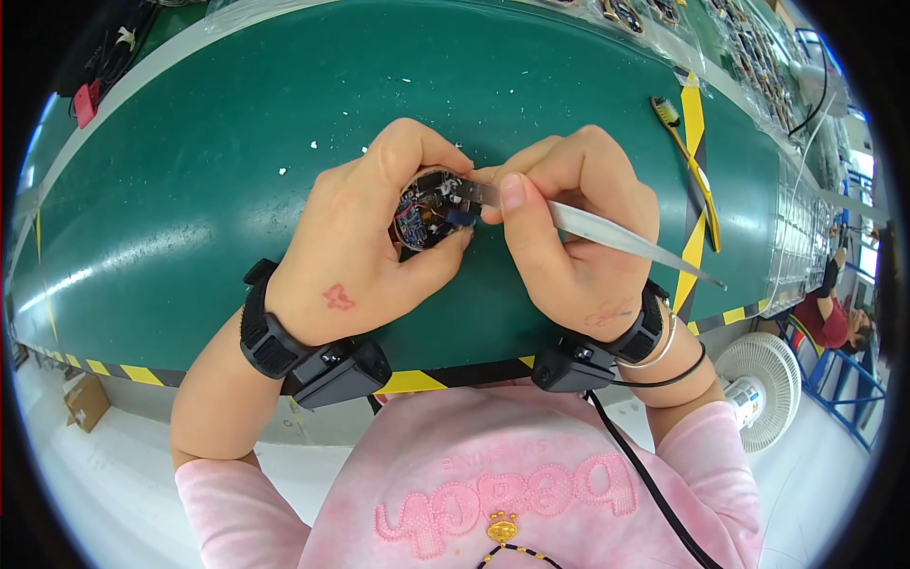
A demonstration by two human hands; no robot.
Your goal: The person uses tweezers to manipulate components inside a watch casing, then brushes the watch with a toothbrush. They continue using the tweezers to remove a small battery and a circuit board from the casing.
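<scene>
My left hand (363, 223) is curled round the rim of a small round circuit-board assembly (413, 226), its dark inside with tiny parts and wires facing up. Close on its right, my right hand (578, 204) pinches a pair of silver metal tweezers (611, 230) between thumb and fingers. Their pointed end sticks out toward the lower right, away from the assembly. The other, blunt end reaches the assembly's right edge; whether it touches cannot be made out. A small dark blue piece shows at that edge, between the two hands.
On the green work surface (190, 180) lie scattered white bits. A yellow-handled toothbrush (697, 175) rests by the striped tape at right. Bagged round parts (630, 14) line the far right. Beyond the table are a white fan (770, 389) and another person (834, 318).
</scene>
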